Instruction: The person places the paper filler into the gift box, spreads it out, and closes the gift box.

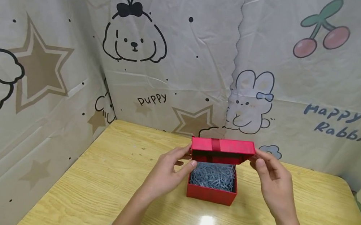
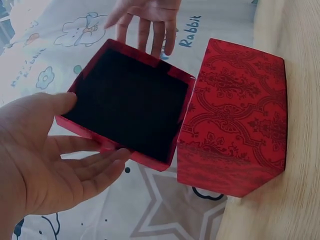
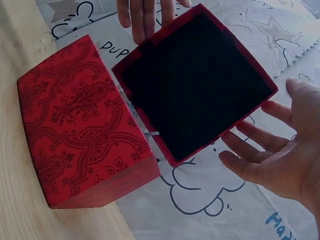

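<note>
A red box lid [image 1: 229, 146] with a dark red ribbon band is raised above the back of an open red box [image 1: 210, 195]. Its black inside [image 2: 127, 100] faces the wrist cameras. My left hand [image 1: 165, 171] holds the lid's left edge, thumb over the rim and fingers along the outside. At the right side, the fingers of my right hand [image 1: 275, 183] touch the lid, while the thumb stands off its rim in the right wrist view. Blue-grey shredded paper [image 1: 213, 175] fills the box. A dark damask pattern covers the box wall [image 3: 82, 120].
The box stands on a light wood-grain table [image 1: 121, 150]. Behind and to the left hangs a pale cloth [image 1: 184, 73] printed with cartoon animals, stars and cherries. Bare tabletop lies on both sides of the box.
</note>
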Tool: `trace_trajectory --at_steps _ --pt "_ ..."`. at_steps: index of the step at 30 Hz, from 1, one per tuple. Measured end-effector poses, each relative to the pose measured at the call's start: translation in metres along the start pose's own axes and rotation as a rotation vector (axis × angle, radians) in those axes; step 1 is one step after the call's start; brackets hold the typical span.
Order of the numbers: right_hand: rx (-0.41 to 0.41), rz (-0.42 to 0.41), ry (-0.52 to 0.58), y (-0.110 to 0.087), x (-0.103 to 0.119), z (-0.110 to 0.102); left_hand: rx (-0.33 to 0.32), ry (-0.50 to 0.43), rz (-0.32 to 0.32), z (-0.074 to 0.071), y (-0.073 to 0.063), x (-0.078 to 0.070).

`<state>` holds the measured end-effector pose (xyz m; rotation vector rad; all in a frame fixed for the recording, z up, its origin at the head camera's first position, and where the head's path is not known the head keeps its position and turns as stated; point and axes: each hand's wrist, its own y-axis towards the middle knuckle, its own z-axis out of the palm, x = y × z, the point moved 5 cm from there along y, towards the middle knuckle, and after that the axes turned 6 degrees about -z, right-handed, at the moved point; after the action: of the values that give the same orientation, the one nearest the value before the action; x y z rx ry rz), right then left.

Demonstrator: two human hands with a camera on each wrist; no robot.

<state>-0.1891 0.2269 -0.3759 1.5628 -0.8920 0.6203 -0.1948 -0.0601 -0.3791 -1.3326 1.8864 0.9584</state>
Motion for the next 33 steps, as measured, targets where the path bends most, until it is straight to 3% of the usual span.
trace_trajectory --at_steps 8,11,14,17,21,27,33 --pt "-0.098 0.066 0.157 0.0 0.003 0.002 -0.033 0.058 0.068 0.001 -0.001 -0.007" --pt "-0.055 0.062 0.145 0.0 0.002 0.006 -0.049 0.037 0.064 0.0 0.0 -0.005" --pt "0.028 0.03 0.083 0.0 0.0 0.009 -0.042 0.056 0.066 0.001 0.001 -0.002" --pt "0.121 -0.014 -0.004 -0.002 -0.001 0.011 -0.022 0.132 0.091 0.004 0.001 0.001" --pt "0.205 -0.043 -0.141 -0.005 -0.005 0.013 0.032 0.175 0.104 0.008 0.003 0.006" --pt "0.309 -0.063 -0.361 -0.007 -0.011 0.018 0.112 0.164 0.069 0.013 0.005 0.012" --pt "0.377 -0.117 -0.468 -0.009 -0.01 0.023 0.157 0.205 -0.027 0.017 0.005 0.014"
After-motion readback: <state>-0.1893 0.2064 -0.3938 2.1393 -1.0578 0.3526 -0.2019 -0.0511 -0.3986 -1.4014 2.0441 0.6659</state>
